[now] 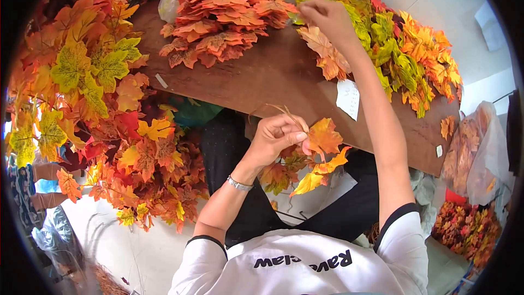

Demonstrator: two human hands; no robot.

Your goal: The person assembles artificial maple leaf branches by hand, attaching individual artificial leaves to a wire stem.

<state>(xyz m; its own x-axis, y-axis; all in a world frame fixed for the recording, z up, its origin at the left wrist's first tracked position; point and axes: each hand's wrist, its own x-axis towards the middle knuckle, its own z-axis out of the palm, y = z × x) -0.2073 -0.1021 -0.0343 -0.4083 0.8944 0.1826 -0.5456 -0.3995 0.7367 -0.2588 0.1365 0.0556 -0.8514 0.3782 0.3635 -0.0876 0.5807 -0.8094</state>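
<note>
My left hand (279, 137), with a silver band at its wrist, is closed in a pinch on the thin brown stem of an artificial maple leaf garland (325, 136). Orange and yellow leaves hang from it on the right, over my lap. My right hand (330, 20) reaches to the far side of the table, its fingers bent and close together. They are beside a yellow-green leaf pile (357, 24) and the edge of an orange leaf stack (226, 13); whatever they grip, if anything, is hidden. Below that hand lie pale orange leaves (327, 54).
The brown tabletop (262, 76) curves around my lap and bears a white paper slip (347, 100). On the left hangs a dense mass of finished-looking leaf garlands (125, 131). Yellow-orange leaves (431, 54) lie at right, near a clear plastic bag (472, 150) of leaves.
</note>
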